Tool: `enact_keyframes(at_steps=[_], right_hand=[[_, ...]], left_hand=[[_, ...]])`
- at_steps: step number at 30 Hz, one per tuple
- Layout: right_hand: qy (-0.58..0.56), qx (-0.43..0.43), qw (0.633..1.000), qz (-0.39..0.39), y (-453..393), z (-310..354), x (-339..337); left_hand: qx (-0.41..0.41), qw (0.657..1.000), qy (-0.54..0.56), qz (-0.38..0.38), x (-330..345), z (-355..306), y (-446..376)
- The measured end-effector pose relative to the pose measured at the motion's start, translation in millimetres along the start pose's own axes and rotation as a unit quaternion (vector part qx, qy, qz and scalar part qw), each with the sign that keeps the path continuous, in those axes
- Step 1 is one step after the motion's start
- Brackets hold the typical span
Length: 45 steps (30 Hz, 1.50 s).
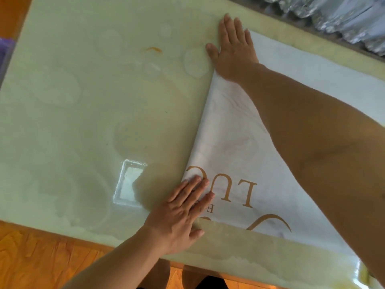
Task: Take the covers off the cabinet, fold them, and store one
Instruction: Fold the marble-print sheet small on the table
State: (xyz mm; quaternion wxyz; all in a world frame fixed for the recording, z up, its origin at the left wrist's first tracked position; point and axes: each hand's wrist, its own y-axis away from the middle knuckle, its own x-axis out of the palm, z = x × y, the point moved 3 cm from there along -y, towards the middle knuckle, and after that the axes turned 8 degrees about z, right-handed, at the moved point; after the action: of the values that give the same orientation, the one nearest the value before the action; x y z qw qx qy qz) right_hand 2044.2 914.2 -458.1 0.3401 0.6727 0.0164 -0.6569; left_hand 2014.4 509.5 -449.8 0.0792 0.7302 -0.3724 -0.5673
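Note:
A white cover (pixel 231 130) with gold letters lies spread on the right part of a pale, glossy cabinet top (pixel 83 101). Its left edge runs diagonally from near to far. My left hand (pixel 179 217) lies flat with straight fingers on the cover's near left corner, over the gold lettering. My right hand (pixel 233 49) is stretched out flat on the cover's far left corner, fingers spread and pointing away from me. My right forearm crosses above the cover and hides part of it.
A small clear square patch (pixel 129 184) sits on the cabinet top left of my left hand, and an orange mark (pixel 154 49) lies further back. Wooden floor (pixel 41 257) shows below the near edge. Shiny silvery wrapped material (pixel 343 15) lines the far right.

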Motion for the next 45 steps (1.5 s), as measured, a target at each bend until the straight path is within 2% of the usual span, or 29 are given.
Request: enact_keyframes(at_steps=[3, 6, 9, 11, 12, 14, 16, 17, 19, 21, 22, 24, 28, 30, 32, 33, 35, 36, 37, 38, 39, 40, 41, 42, 43, 44, 45], right_hand=[[-0.005, 0.027, 1.000, -0.004, -11.1, 0.3, -9.5], [0.000, 0.015, 0.998, -0.065, 26.5, 13.0, 4.1], [-0.037, -0.064, 0.987, -0.146, 133.0, 25.4, 53.5], [-0.060, -0.061, 0.990, -0.112, 226.6, 15.2, 100.5], [-0.063, -0.020, 0.994, -0.087, 272.9, -2.3, 124.7], [-0.066, 0.145, 0.985, -0.068, 358.7, -56.5, 163.9], [-0.091, 0.314, 0.943, -0.056, 428.3, -114.4, 182.6], [-0.112, 0.366, 0.923, -0.041, 451.2, -135.5, 187.4], [-0.143, 0.391, 0.909, -0.014, 472.2, -156.8, 193.0], [-0.152, 0.384, 0.911, -0.021, 473.2, -160.4, 198.4], [-0.151, 0.383, 0.911, -0.024, 471.1, -160.9, 201.0], [-0.160, 0.387, 0.908, -0.022, 471.0, -162.4, 204.9], [-0.172, 0.377, 0.910, -0.004, 478.6, -166.1, 213.0], [-0.178, 0.377, 0.909, 0.004, 478.4, -167.8, 213.4], [-0.190, 0.377, 0.906, 0.021, 480.5, -168.9, 212.6], [-0.194, 0.372, 0.907, 0.031, 481.7, -168.7, 209.9], [-0.208, 0.382, 0.900, 0.022, 485.3, -166.1, 196.8], [-0.230, 0.416, 0.880, -0.007, 488.3, -161.7, 186.0], [-0.276, 0.475, 0.834, -0.058, 493.2, -156.6, 175.9], [-0.349, 0.550, 0.751, -0.109, 499.2, -149.2, 165.8], [-0.445, 0.615, 0.632, -0.156, 506.6, -138.3, 158.7], [-0.559, 0.638, 0.490, -0.203, 513.4, -124.5, 154.5], [-0.683, 0.593, 0.351, -0.244, 514.3, -110.3, 152.2], [-0.798, 0.494, 0.234, -0.254, 509.8, -97.2, 151.6], [-0.873, 0.394, 0.156, -0.241, 506.3, -82.3, 147.1], [-0.907, 0.332, 0.126, -0.227, 504.6, -69.3, 144.3], [-0.920, 0.303, 0.126, -0.213, 503.2, -57.3, 143.6]], left_hand=[[-0.002, 1.000, -0.001, -0.002, 0.2, 2.8, -1.7], [-0.006, 1.000, 0.000, 0.005, 0.9, 4.3, -2.2], [-0.009, 1.000, -0.012, 0.016, 0.3, 4.8, -0.7], [-0.010, 1.000, -0.018, 0.005, 0.5, 4.5, -0.4], [-0.009, 1.000, -0.014, -0.005, -0.1, 4.3, -0.9], [-0.007, 1.000, -0.009, -0.018, -1.0, 4.5, -0.6], [-0.002, 1.000, -0.014, -0.019, -1.2, 4.3, 0.9], [0.003, 0.999, -0.018, -0.027, -1.4, 4.0, 1.5], [0.007, 0.999, -0.004, -0.052, -5.5, 1.4, 2.0], [-0.041, 0.991, 0.059, -0.115, -13.8, -3.6, 3.1], [-0.092, 0.977, 0.106, -0.160, -17.4, -6.7, 5.4], [-0.213, 0.926, 0.236, -0.205, -15.9, -12.5, 9.9], [-0.388, 0.787, 0.447, -0.173, -20.0, -1.6, 2.2], [-0.387, 0.742, 0.535, -0.116, -36.3, -1.1, -3.2], [-0.319, 0.733, 0.594, -0.086, -51.6, -15.0, 1.0], [-0.286, 0.716, 0.632, -0.083, -58.3, -24.6, 6.0], [-0.238, 0.643, 0.723, -0.083, -74.2, -44.6, 19.4], [-0.231, 0.616, 0.748, -0.094, -86.9, -52.0, 25.5], [-0.229, 0.597, 0.761, -0.109, -100.2, -56.1, 29.8], [-0.223, 0.580, 0.774, -0.124, -113.3, -58.3, 33.2], [-0.215, 0.571, 0.781, -0.134, -124.1, -59.2, 37.1], [-0.205, 0.563, 0.788, -0.140, -134.1, -60.3, 43.0], [-0.198, 0.555, 0.795, -0.146, -141.6, -58.5, 51.0], [-0.198, 0.548, 0.798, -0.153, -145.6, -53.0, 62.4], [-0.203, 0.543, 0.800, -0.155, -145.1, -44.3, 76.5], [-0.217, 0.547, 0.794, -0.152, -141.3, -32.7, 92.8], [-0.234, 0.564, 0.779, -0.141, -133.5, -20.2, 109.7]])
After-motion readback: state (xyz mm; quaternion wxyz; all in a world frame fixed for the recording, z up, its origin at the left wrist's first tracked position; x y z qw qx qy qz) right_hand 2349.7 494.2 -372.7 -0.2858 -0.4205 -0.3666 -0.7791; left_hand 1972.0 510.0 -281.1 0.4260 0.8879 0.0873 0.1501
